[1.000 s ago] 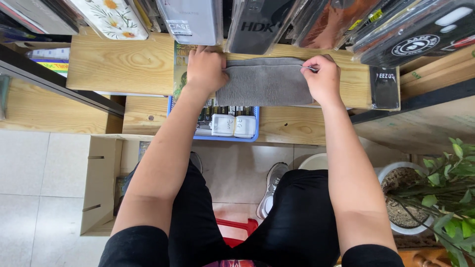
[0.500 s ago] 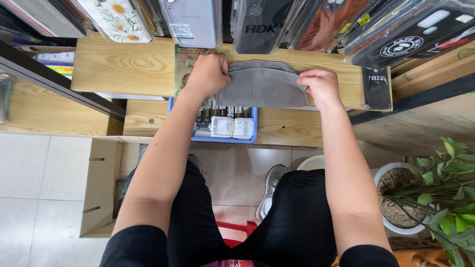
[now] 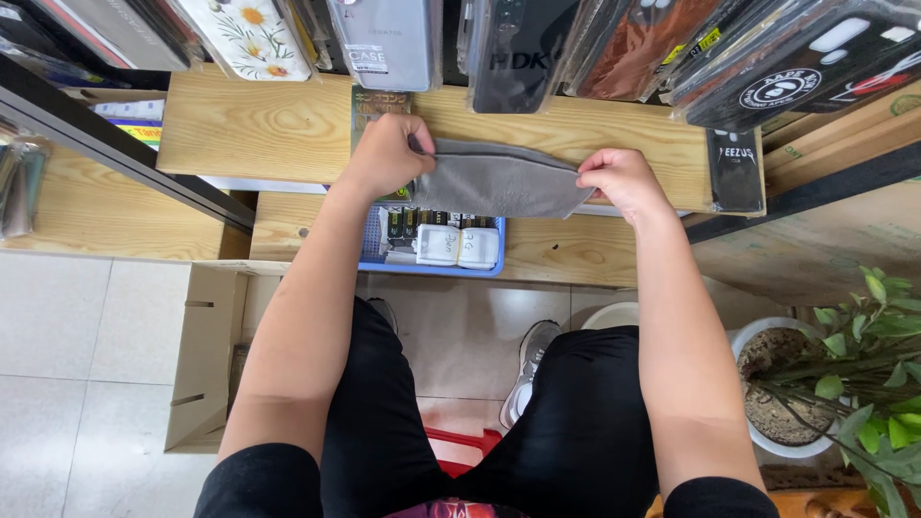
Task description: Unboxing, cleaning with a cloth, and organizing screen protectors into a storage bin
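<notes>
A grey cloth [image 3: 499,182] lies folded on a wooden shelf [image 3: 259,129] in front of me. My left hand [image 3: 389,153] pinches its left end, fingers closed on the fabric. At the cloth's right corner, my right hand [image 3: 624,182] grips it too. The cloth's lower edge curves over the shelf's front edge. A green flat packet [image 3: 379,104] sits on the shelf under my left hand.
Packaged phone cases [image 3: 393,43] hang in a row above the shelf. A blue basket [image 3: 432,245] of small items sits on a lower wooden shelf. A cardboard box [image 3: 206,355] stands on the tiled floor at left, a potted plant [image 3: 825,384] at right.
The cloth was spread flat and wide; its top edge has been brought down, so it is narrower and curved. Both hands moved slightly down with it.
</notes>
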